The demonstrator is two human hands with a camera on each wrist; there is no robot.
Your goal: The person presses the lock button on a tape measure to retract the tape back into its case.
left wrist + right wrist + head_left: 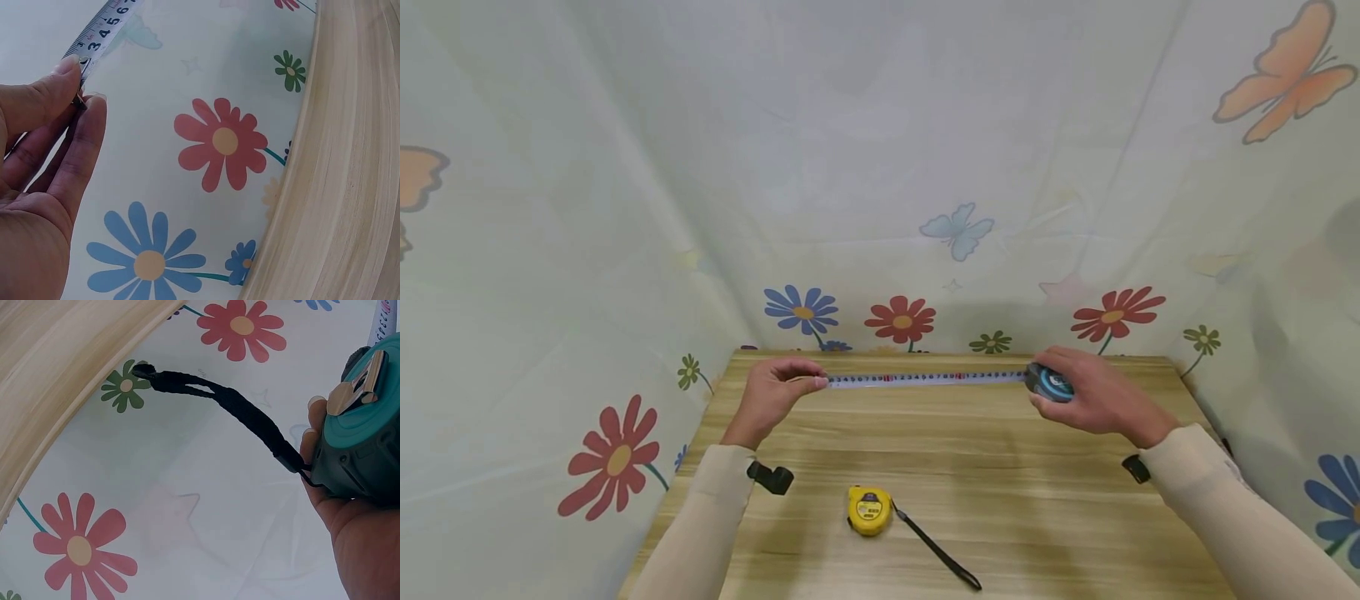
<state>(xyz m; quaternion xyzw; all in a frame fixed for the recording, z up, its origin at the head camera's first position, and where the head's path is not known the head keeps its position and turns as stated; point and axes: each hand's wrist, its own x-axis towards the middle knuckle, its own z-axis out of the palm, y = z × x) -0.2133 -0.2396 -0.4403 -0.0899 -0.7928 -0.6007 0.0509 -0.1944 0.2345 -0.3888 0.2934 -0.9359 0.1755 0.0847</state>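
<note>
Across the far side of the table runs a white tape blade (925, 379) with black and red numbers, pulled out of a teal and dark tape measure (1049, 382). My left hand (777, 396) pinches the blade's end between thumb and fingers; the left wrist view shows the end hook at the fingertips (95, 103). The tape measure's case sits in the grip of my right hand (1093, 392). In the right wrist view, a metal clip (359, 387) shows on the case, and a black wrist strap (244, 415) hangs from it.
A yellow tape measure (869, 511) with a black strap (938, 550) lies on the wooden table (820, 550), nearer to me than both hands. Pale curtains (850, 167) printed with flowers and butterflies stand behind the table and at both sides.
</note>
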